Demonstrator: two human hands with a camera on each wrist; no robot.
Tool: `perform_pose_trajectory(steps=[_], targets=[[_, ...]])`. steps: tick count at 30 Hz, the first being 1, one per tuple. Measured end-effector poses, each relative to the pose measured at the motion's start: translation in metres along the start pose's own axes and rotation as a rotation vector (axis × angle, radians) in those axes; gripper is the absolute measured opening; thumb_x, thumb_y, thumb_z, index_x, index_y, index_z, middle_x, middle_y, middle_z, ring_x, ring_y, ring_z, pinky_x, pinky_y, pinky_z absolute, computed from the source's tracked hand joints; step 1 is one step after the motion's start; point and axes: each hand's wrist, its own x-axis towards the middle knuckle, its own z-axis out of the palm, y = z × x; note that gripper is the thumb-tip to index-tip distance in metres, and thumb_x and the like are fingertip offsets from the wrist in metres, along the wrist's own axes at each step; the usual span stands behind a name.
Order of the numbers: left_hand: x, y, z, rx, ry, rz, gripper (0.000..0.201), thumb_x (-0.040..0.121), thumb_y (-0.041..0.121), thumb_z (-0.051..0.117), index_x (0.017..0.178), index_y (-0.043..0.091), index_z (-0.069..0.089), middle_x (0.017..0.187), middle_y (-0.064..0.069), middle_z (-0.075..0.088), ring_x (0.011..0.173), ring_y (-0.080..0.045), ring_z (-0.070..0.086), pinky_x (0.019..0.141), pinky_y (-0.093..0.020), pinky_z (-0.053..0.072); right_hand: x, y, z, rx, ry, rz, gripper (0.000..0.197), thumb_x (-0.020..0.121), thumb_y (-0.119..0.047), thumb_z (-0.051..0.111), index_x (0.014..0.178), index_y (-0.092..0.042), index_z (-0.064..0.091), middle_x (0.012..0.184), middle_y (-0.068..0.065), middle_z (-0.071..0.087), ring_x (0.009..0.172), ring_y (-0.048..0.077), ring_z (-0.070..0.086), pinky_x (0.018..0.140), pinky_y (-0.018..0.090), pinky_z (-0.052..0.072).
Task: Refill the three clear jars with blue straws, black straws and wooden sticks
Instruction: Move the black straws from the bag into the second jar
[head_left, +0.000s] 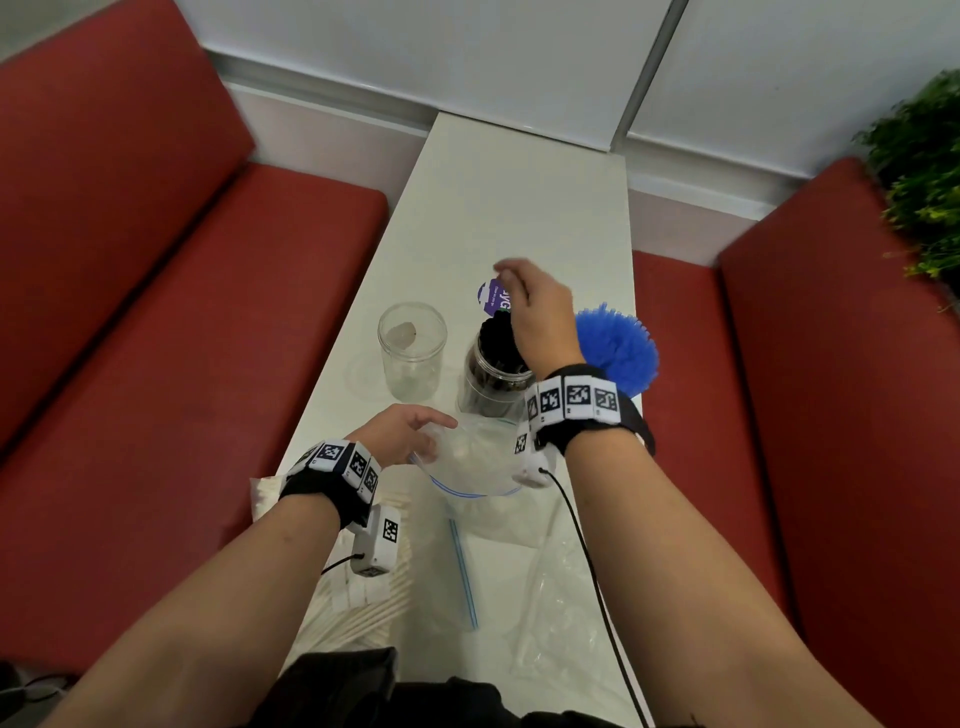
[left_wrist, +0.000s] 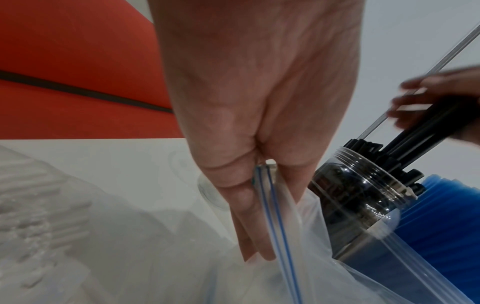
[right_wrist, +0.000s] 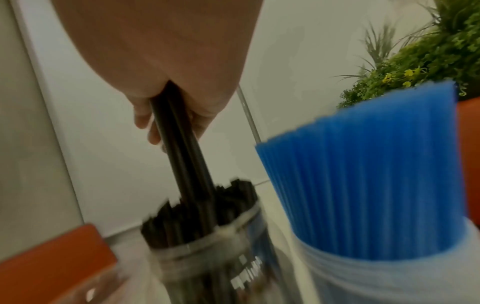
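My right hand (head_left: 535, 306) (right_wrist: 166, 115) grips a small bunch of black straws (right_wrist: 184, 148) whose lower ends stand in the middle clear jar (head_left: 493, 384) (right_wrist: 215, 263), which is full of black straws. To its right a jar of blue straws (head_left: 618, 348) (right_wrist: 369, 181) stands packed. An empty clear jar (head_left: 413, 358) stands to the left. My left hand (head_left: 400, 434) (left_wrist: 249, 205) pinches the zip rim of a clear plastic bag (head_left: 467, 462) (left_wrist: 275, 226) in front of the jars. Wrapped wooden sticks (head_left: 358, 603) lie under my left forearm.
A narrow white table (head_left: 498, 208) runs between two red benches (head_left: 182, 312). A purple round lid (head_left: 493, 299) lies behind the black-straw jar. Another clear bag (head_left: 566, 613) lies at the near right. A green plant (head_left: 924, 176) stands at the far right.
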Motion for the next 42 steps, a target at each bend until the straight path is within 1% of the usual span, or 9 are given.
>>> perform_pose_trajectory(steps=[5,11,14,19,25,33,37,40,42], targets=[[0.0,0.0,-0.001,-0.023,0.001,-0.001,0.044,0.086,-0.013,0.057,0.108,0.022,0.074,0.103,-0.015,0.065,0.089,-0.027,0.063,0.102,-0.051,0.049,-0.016,0.029,0.022,-0.445,-0.347,0.042,0.053,0.108,-0.032,0.042,0.151,-0.002,0.039,0.163,0.02,0.024,0.152,0.035,0.019,0.124,0.047,0.016],[0.001,0.0,0.0,-0.023,-0.007,0.002,0.043,0.086,-0.013,0.058,0.107,0.022,0.074,0.1,-0.014,0.065,0.088,-0.026,0.062,0.096,-0.045,0.051,-0.005,0.011,0.018,-0.679,-0.08,-0.088,0.072,0.107,-0.051,0.029,0.161,-0.008,0.007,0.17,0.01,-0.003,0.155,0.034,-0.012,0.125,0.05,-0.007],[0.001,0.002,0.002,-0.03,-0.001,0.009,0.042,0.087,-0.013,0.057,0.108,0.021,0.074,0.102,-0.009,0.068,0.085,-0.025,0.064,0.099,-0.048,0.051,-0.018,0.019,0.028,-0.769,-0.158,0.013,0.082,0.104,-0.06,0.026,0.162,-0.009,-0.002,0.17,0.011,-0.009,0.155,0.036,-0.015,0.124,0.053,-0.009],[0.0,0.004,0.0,-0.019,0.018,0.017,0.043,0.088,-0.012,0.055,0.112,0.019,0.073,0.116,-0.01,0.067,0.086,-0.024,0.065,0.101,-0.048,0.052,-0.034,0.04,0.041,-0.808,-0.348,0.05,0.084,0.103,-0.063,0.026,0.162,-0.009,0.003,0.17,0.012,0.001,0.156,0.031,-0.006,0.125,0.053,-0.005],[0.002,0.002,0.001,-0.038,0.024,0.024,0.043,0.089,-0.012,0.054,0.111,0.019,0.072,0.113,-0.01,0.067,0.085,-0.023,0.066,0.099,-0.046,0.053,-0.018,0.026,0.041,-0.763,-0.175,0.033,0.087,0.102,-0.065,0.024,0.161,-0.006,-0.001,0.17,0.014,-0.001,0.156,0.032,-0.008,0.125,0.048,-0.007],[-0.002,0.001,-0.002,-0.051,0.023,0.019,0.046,0.091,-0.012,0.05,0.116,0.02,0.07,0.116,-0.003,0.063,0.095,-0.023,0.066,0.079,-0.042,0.063,-0.033,0.033,0.033,-0.476,-0.214,0.001,0.067,0.107,-0.044,0.04,0.159,-0.007,0.021,0.166,0.015,0.021,0.156,0.031,0.006,0.127,0.046,0.006],[-0.002,0.0,0.003,-0.116,0.077,0.036,0.066,0.09,-0.015,0.051,0.144,0.022,0.046,0.13,-0.018,0.058,0.099,-0.032,0.064,0.068,-0.04,0.063,-0.056,0.02,0.02,-0.155,-0.009,-0.182,0.038,0.103,-0.027,0.044,0.136,-0.017,0.06,0.127,0.003,0.066,0.117,0.012,0.056,0.101,0.03,0.045],[0.001,-0.004,0.006,-0.108,0.118,0.025,0.072,0.09,-0.009,0.059,0.152,0.02,0.035,0.133,-0.023,0.051,0.097,-0.034,0.062,0.057,-0.034,0.06,-0.086,0.02,0.018,-0.167,-0.133,-0.059,0.027,0.102,-0.025,0.048,0.118,-0.02,0.068,0.102,0.001,0.073,0.09,0.018,0.067,0.08,0.038,0.055],[0.005,-0.006,0.006,-0.033,0.154,-0.017,0.069,0.089,-0.002,0.066,0.149,0.018,0.038,0.122,-0.018,0.055,0.088,-0.029,0.063,0.055,-0.03,0.055,-0.104,0.031,0.02,-0.274,-0.176,0.08,0.024,0.1,-0.018,0.049,0.112,-0.013,0.069,0.103,0.008,0.071,0.093,0.026,0.065,0.082,0.041,0.054]])
